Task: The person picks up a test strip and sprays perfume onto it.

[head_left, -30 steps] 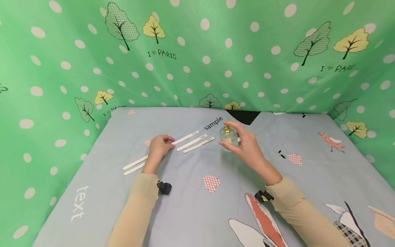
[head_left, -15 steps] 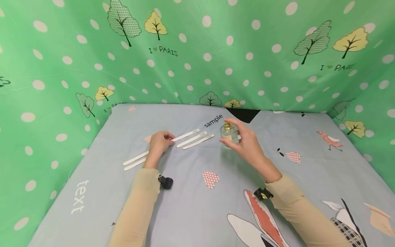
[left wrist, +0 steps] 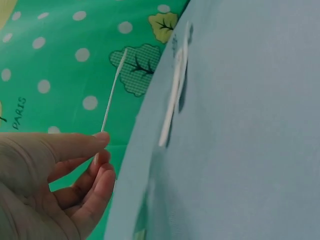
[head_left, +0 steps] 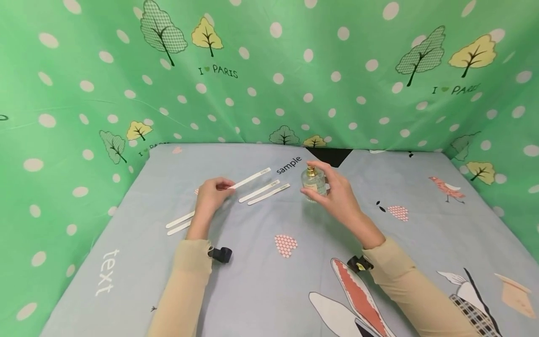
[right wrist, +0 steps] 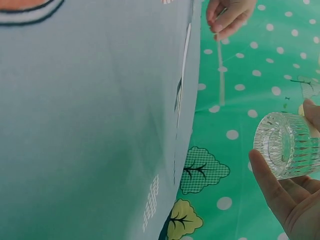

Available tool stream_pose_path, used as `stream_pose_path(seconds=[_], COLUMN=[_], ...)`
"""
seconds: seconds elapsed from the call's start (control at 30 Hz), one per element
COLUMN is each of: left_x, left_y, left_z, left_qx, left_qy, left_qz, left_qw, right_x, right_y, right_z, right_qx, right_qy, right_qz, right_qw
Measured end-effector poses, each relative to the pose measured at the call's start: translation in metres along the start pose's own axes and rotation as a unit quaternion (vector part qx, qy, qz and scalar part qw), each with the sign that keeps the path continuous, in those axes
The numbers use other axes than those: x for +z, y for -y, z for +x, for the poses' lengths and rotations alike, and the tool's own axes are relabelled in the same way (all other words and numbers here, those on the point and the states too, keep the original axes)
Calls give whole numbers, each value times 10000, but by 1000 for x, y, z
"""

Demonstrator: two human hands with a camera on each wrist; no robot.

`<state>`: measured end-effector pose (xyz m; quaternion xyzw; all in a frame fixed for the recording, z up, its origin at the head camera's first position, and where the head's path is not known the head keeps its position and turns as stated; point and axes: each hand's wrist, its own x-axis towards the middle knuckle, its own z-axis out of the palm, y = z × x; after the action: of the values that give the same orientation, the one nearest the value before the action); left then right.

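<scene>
White paper test strip pinched in your left hand, glass perfume bottle gripped in your right hand: next, aim nozzle at strip.

Two white paper strips lie side by side on the blue-grey cloth, between the two hands. Two more strips lie by the left wrist. A green dotted curtain with trees hangs behind.
</scene>
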<state>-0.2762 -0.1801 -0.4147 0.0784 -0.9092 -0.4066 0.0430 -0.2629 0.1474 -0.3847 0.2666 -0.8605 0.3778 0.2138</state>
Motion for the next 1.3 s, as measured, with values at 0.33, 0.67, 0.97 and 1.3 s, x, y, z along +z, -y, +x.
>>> stream_pose_path(seconds=[0.33, 0.67, 0.97, 1.3], left_x=[-9, -9, -4, 3], left_y=[-24, -42, -53, -56], left_z=[-20, -38, -47, -51], left_qx=[527, 1102, 1682, 2151], left_qy=[-249, -362, -664, -862], left_qz=[-313, -740, -931, -894], left_qw=[9978, 9905, 9791, 9687], right_x=[-2, -1, -1, 2], right_y=[-3, -7, -8, -8], right_z=[1, 0, 1, 0], right_qx=[-33, 44, -28, 27], right_qy=[-87, -73, -111, -131], right_qz=[18, 32, -24, -137], right_qw=[10000, 10000, 9999, 9998])
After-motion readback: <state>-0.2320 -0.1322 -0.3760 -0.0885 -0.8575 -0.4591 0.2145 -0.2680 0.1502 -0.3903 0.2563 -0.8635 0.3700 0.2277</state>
